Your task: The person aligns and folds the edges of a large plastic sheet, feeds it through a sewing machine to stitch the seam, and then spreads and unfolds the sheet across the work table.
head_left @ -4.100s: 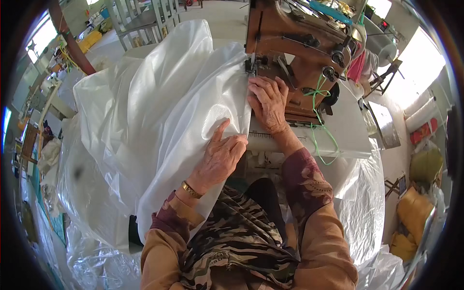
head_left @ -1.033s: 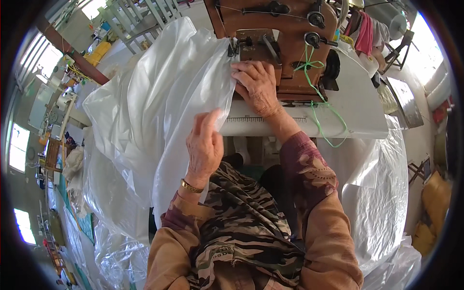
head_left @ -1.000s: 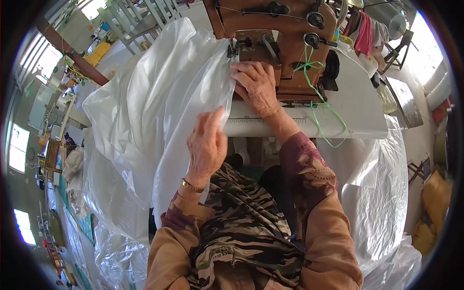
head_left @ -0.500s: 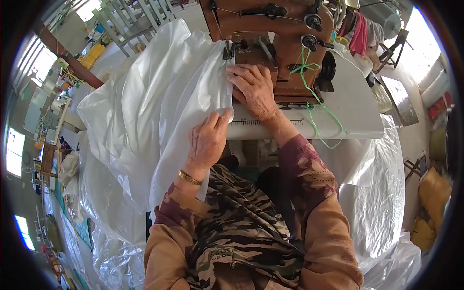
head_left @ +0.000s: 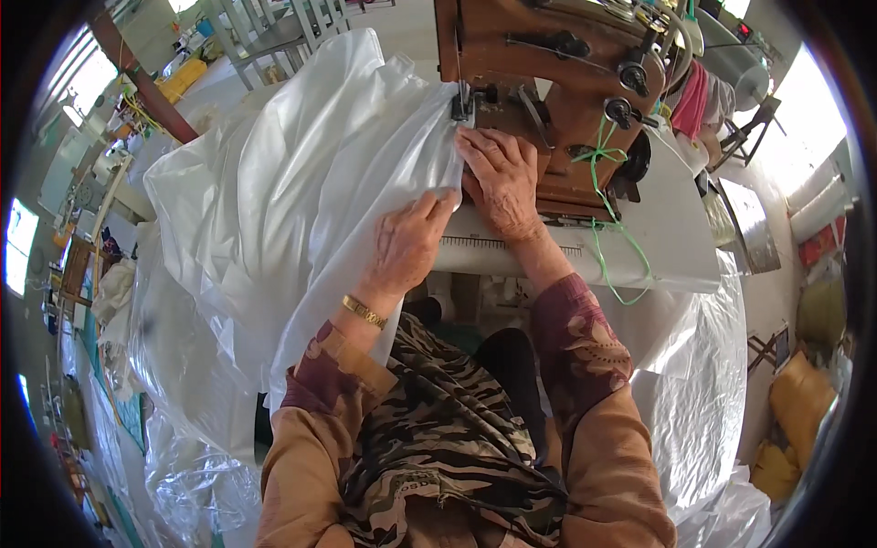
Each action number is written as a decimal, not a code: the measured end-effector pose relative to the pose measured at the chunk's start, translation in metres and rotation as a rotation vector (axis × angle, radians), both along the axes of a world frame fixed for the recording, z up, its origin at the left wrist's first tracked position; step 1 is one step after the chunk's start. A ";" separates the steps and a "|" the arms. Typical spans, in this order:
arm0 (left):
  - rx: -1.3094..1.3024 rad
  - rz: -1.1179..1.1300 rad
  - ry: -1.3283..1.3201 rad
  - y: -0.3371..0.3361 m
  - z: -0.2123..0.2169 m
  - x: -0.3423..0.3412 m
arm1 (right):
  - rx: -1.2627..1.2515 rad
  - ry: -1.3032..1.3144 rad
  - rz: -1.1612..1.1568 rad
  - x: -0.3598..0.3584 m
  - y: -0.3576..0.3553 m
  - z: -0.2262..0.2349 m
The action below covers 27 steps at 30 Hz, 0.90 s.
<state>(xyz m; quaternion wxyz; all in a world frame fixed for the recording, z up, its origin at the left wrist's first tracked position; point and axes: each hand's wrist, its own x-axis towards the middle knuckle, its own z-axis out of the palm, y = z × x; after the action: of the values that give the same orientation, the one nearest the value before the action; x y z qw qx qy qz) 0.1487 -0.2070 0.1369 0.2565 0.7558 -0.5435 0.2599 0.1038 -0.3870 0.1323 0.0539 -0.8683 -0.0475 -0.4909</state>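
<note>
A large white plastic sheet (head_left: 301, 173) lies in folds over the left of the table, its right edge running up under the presser foot (head_left: 461, 105) of a brown sewing machine (head_left: 566, 68). My left hand (head_left: 411, 239) is closed on that edge, thumb and fingers pinching it near the table's front. Just beyond it, my right hand (head_left: 502, 178) holds the same edge close to the foot, its fingers bent and pressed together on the plastic. The thumb of this hand is partly hidden.
A green string (head_left: 598, 183) hangs from the machine's knobs onto the white table (head_left: 676, 228), near a printed ruler strip (head_left: 512, 244). More clear plastic (head_left: 694, 402) drapes down at the right. Grey chairs (head_left: 274, 36) stand at the back left, and a camouflage apron (head_left: 457, 429) covers my lap.
The view has shifted, so the machine and table appear farther right and slightly lower. Both hands keep their hold on the sheet's edge, with little visible movement relative to the machine.
</note>
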 end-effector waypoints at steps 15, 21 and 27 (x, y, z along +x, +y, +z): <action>-0.044 0.014 0.033 -0.029 0.016 0.034 | -0.035 0.026 -0.075 0.003 0.004 -0.001; -0.034 0.069 0.056 -0.035 0.018 0.045 | 0.001 0.074 -0.078 0.002 0.004 -0.002; -0.081 0.129 0.020 -0.037 0.017 0.067 | -0.018 0.067 -0.074 0.002 0.004 -0.003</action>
<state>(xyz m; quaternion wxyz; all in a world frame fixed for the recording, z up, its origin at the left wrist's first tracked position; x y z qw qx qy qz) 0.2156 -0.2436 0.1537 0.2753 0.7808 -0.4800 0.2901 0.1058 -0.3830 0.1297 0.0295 -0.8859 -0.0178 -0.4625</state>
